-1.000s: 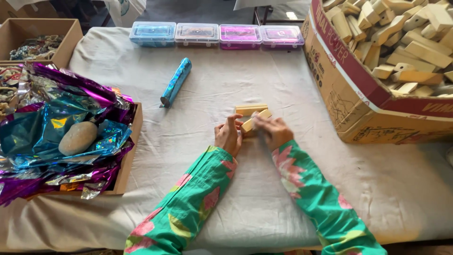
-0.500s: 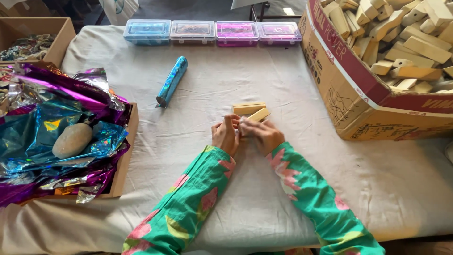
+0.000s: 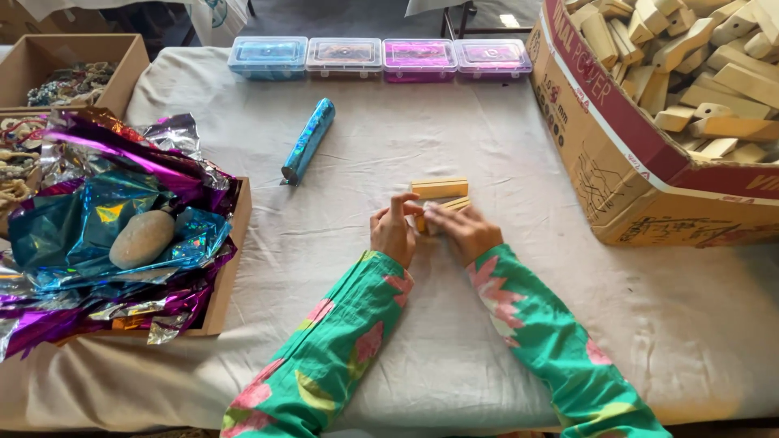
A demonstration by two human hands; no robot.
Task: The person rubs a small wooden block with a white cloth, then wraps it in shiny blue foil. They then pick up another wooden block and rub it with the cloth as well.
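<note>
Hands meet mid-tabletop (image 3: 503, 324): left hand (image 3: 394, 231) and right hand (image 3: 464, 233), fingers clamped together on 1 small wooden block (image 3: 445, 206), second block (image 3: 439, 188) just behind.

The left hand (image 3: 394, 231) and right hand (image 3: 462, 231) are pinching a small wooden block (image 3: 446, 207); a second wooden block (image 3: 439, 188) is lying just beyond them.

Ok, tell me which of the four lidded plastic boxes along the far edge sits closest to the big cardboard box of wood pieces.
The rightmost plastic box, one of the two pink ones. It ends the row beside the cardboard box; the blue one lies farthest away.
</note>
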